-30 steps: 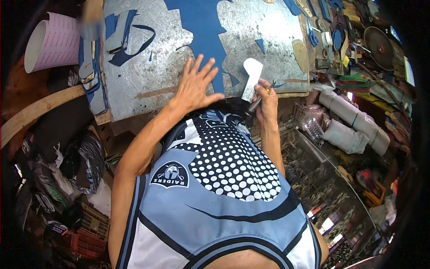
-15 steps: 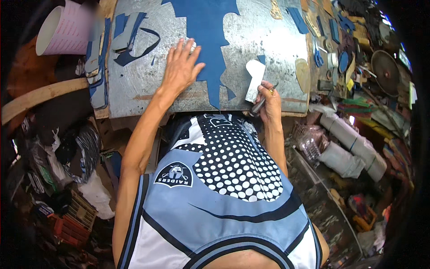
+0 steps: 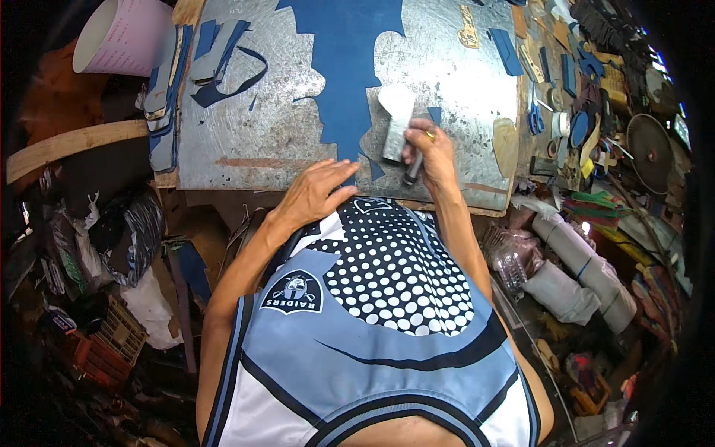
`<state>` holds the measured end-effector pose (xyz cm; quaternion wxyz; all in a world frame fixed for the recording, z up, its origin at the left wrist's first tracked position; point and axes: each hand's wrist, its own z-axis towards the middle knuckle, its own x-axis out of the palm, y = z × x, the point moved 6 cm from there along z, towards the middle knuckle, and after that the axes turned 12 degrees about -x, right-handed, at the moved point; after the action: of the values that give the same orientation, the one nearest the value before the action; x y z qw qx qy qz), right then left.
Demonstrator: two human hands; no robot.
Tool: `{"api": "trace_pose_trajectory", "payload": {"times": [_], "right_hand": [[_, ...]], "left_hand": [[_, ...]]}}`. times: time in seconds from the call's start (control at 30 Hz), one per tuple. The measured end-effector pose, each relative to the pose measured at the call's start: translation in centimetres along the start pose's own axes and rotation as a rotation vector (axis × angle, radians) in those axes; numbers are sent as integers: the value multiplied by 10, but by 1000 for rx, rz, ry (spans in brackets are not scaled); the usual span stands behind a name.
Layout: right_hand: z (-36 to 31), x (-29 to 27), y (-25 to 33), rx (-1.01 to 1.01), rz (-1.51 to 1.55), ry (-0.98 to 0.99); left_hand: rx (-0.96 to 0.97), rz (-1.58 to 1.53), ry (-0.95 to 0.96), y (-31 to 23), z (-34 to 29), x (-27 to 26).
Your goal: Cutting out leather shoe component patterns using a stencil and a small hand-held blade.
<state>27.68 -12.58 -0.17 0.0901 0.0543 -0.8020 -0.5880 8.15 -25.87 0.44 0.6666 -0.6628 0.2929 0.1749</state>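
A blue sheet of leather-like material (image 3: 342,82), cut with ragged notches, runs down the middle of the metal-topped table (image 3: 246,141). My left hand (image 3: 316,188) is open, its fingers stretched over the sheet's narrow lower end by the front edge. To the right, my right hand (image 3: 434,158) is closed on a whitish flat template (image 3: 398,123) with a rounded, wider top. It also grips a dark-handled tool (image 3: 412,171), whose working end is hidden by the fingers. Small blue scraps (image 3: 372,165) lie beside the sheet.
Cut grey and blue pieces (image 3: 216,52) and a curved dark strip (image 3: 253,74) lie at left, near a pink-white bucket (image 3: 123,37). Right of them are a tan template (image 3: 504,147), blue-handled scissors (image 3: 535,119) and tape rolls. Wrapped rolls (image 3: 585,261) stand below right.
My left hand has slid back toward me, from the sheet's middle to its lower end. My right hand has moved left and slightly up, bringing the template closer to the sheet.
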Motion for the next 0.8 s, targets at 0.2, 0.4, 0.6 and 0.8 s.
{"api": "trace_pose_trajectory", "payload": {"times": [0.2,0.4,0.6,0.8], "right_hand": [[37,53,-6,-16,-134,163],[41,50,-9,3,-188,114],[23,49,4,7,-285,159],[-27,45,30,-85,-627,426]], "left_hand": [[-175,62,-468,25,23,-56],[-206,153,-413,36,50,-54],[-147,156,-382,30,70,-53],[-180,-148,175,9,63,-44]]}}
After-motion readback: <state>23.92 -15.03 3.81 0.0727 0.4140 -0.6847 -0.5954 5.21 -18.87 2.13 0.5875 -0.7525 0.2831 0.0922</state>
